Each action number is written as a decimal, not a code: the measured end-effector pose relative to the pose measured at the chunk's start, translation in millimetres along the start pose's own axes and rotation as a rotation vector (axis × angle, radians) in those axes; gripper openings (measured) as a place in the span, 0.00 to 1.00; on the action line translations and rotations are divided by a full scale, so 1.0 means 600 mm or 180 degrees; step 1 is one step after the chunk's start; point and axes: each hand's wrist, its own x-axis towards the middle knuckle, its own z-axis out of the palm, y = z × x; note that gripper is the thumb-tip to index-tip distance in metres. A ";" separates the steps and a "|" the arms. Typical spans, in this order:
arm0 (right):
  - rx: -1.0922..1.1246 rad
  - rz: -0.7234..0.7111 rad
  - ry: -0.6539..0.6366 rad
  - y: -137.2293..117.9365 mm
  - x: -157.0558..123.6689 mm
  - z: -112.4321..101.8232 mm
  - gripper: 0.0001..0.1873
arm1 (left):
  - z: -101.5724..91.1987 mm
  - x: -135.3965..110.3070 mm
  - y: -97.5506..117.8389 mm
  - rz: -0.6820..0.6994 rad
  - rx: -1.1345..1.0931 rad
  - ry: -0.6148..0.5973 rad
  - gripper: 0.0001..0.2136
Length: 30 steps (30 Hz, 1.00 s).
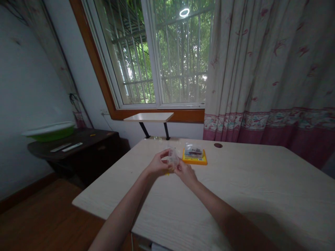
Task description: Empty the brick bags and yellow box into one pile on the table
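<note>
Both my hands meet above the far part of a pale wooden table [235, 195]. My left hand [157, 164] and my right hand [186, 173] pinch a small clear plastic bag [173, 157] between them; its contents are too small to tell. A bit of yellow shows under my fingers. Just beyond the bag, to the right, an orange-yellow tray [195, 161] lies on the table with a clear packet [193, 150] of small dark parts on top.
A round hole [218, 145] marks the table's far edge. A small shelf [149, 116] juts out under the window. At left stands a dark side table [78, 143] with a green basin [49, 131] and two remotes. A curtain [269, 87] hangs at right.
</note>
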 end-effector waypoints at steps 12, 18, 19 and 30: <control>-0.0121 0.0251 -0.0051 0.005 0.004 -0.003 0.25 | -0.015 0.004 -0.005 0.0046 -0.0261 -0.0140 0.31; -0.0018 0.0315 0.0139 0.013 0.008 0.000 0.23 | -0.034 0.011 -0.009 0.0186 -0.0344 -0.0038 0.23; -0.0004 0.0308 0.0154 0.014 0.008 0.001 0.23 | -0.035 0.012 -0.010 0.0177 -0.0327 -0.0026 0.22; 0.0759 0.0023 0.0039 0.003 0.006 0.000 0.25 | -0.015 0.010 -0.020 0.0089 -0.0605 0.0121 0.24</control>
